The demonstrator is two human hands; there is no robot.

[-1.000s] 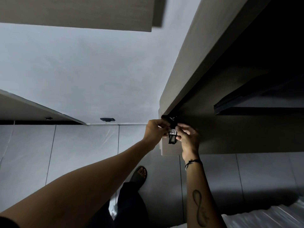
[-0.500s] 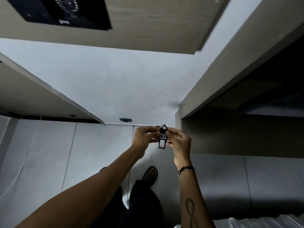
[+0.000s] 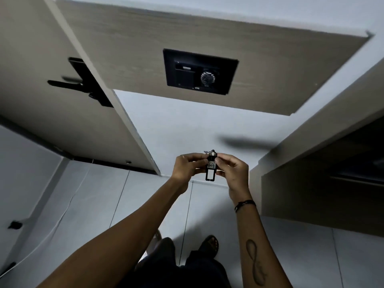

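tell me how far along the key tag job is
Done: the black key tag sits in no slot or lock. In hand: left hand and right hand both pinch it in mid-air. Left: probably taking it to the wall panel above or the door handle; both untouched.

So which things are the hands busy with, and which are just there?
In use: black key tag with a white label, pinched between the left hand and the right hand.
Just there: door handle, black wall panel, sandal, wristband.
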